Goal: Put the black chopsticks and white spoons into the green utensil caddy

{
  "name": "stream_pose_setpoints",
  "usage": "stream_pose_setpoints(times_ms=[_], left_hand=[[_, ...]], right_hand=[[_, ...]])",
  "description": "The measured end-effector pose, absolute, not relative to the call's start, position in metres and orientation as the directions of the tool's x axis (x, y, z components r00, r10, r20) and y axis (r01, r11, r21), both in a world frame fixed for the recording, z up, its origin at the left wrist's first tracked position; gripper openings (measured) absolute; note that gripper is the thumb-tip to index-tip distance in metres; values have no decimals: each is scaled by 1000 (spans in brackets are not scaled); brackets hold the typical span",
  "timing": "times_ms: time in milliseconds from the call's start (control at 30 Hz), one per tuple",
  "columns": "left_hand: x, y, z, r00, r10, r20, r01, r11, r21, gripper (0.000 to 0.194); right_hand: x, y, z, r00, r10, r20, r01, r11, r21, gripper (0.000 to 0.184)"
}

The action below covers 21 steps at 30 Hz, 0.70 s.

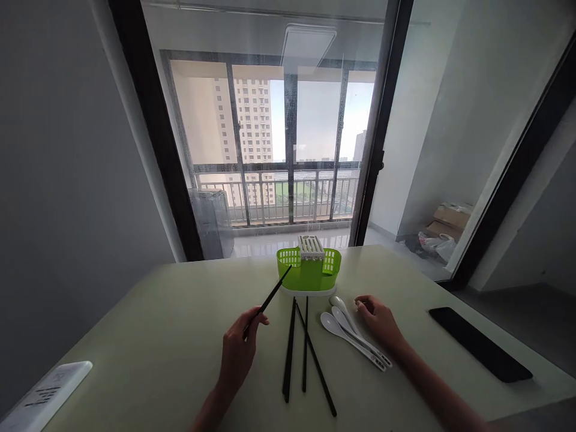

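Observation:
My left hand [242, 339] is closed around a black chopstick [274, 291], holding it tilted up to the right. The chopstick's far tip overlaps the front of a green utensil basket [294, 277] in view. Several more black chopsticks [289, 354] lie on the table in front of the basket, two of them crossing. My right hand [377, 317] rests at the right of three white spoons [333, 324], its fingers curled in with nothing visible in them. The spoons lie side by side, handles pointing toward the lower right.
A white slotted piece [310, 246] sits on the basket's middle. On the pale table [180, 336], a black flat case [479, 345] lies at right and a white object with dark print [56, 393] at left. Beyond the table stands a glass door with a dark frame [373, 138].

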<state>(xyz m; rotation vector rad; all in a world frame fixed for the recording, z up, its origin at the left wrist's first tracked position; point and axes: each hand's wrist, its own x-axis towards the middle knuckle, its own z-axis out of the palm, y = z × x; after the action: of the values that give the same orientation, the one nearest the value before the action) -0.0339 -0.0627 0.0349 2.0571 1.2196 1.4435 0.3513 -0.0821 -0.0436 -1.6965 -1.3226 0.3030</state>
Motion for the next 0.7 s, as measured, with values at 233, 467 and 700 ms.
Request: stream_pose_setpoints(times_ms=[233,467,700], left_hand=[[-32,-68,28,-96,842,531,314,-481,819,39],[-32,-63,27,-72,851,520,338,-469,816,46],[-28,-55,13,60,901,430,396,-417,818,49]], right_hand=[[351,-83,-42,387,860,333,633,15,-774,40],[351,-83,-43,389,861,328,628,13,-778,40],[349,-83,-38,390,861,326,624,14,-781,37]])
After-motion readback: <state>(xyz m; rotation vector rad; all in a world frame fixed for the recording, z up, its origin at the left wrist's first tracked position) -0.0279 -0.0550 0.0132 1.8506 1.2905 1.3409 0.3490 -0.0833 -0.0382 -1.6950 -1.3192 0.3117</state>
